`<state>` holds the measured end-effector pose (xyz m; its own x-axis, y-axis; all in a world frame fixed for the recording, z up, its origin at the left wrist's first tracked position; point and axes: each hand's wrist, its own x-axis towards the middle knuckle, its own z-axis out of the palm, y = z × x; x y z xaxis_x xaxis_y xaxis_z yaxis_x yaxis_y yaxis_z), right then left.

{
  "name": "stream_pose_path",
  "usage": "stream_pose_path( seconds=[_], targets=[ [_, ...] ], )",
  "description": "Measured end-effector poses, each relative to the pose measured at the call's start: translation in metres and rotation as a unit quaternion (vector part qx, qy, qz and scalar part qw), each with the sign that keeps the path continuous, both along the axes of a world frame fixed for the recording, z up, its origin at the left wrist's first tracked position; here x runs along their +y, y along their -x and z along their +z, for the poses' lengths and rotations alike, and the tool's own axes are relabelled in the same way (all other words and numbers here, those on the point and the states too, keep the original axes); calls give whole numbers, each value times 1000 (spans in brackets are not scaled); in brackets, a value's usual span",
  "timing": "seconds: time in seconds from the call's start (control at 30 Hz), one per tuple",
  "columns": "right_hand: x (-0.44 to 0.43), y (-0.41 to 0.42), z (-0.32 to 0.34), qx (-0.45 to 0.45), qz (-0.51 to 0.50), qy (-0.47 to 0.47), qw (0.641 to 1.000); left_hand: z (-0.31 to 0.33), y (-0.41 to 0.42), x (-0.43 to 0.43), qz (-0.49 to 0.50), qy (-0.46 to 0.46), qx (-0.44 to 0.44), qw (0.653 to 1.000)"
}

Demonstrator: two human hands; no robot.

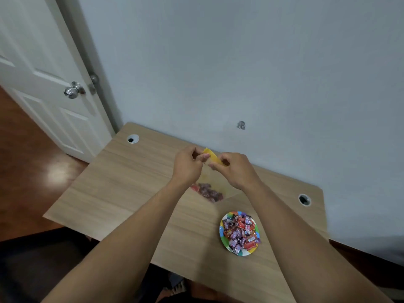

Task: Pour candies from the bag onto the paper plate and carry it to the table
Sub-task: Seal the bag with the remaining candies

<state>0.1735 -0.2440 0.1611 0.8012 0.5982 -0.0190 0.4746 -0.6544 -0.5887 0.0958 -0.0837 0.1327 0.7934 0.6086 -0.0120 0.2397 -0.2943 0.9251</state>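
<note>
A clear plastic bag [215, 182] with a yellow top strip hangs above the wooden desk [122, 182], a few wrapped candies still in its bottom. My left hand [188, 166] and my right hand [234, 169] both pinch the yellow strip at the bag's mouth, close together. Nearer to me, on the desk to the right, a colourful paper plate [223, 238] holds a heap of red and purple wrapped candies [240, 231]. The bag hangs behind and to the left of the plate, not over it.
The desk stands against a pale wall and has two round cable holes, one at the back left [133, 138] and one at the right [304, 200]. A white door [43, 84] with a metal knob stands open at the left over a dark wood floor.
</note>
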Motion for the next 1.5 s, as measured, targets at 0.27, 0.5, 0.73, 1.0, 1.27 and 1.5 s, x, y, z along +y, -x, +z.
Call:
stream_pose_path(
  seconds=[0.27, 0.5, 0.73, 1.0, 1.27, 1.5],
  targets=[
    [11, -4, -2, -3, 1, -1, 1000, 3, -5, 26, 53, 90, 5, 995],
    [12, -3, -6, 1, 6, -3, 1000, -2, -6, 56, 101, 117, 6, 988],
    [10, 7, -11, -1, 8, 21, 1000, -12, 0, 73, 135, 133, 21, 982],
    [4, 18, -12, -10, 26, 40, 999, -25, 5, 78, 158, 141, 39, 977],
    [-5, 27, -19, -8, 43, 68, 997, -47, 22, 70, 187, 161, 62, 967],
    [-11, 39, -40, -24, 66, 120, 990, -71, 48, 66, 179, 157, 101, 966]
  ],
)
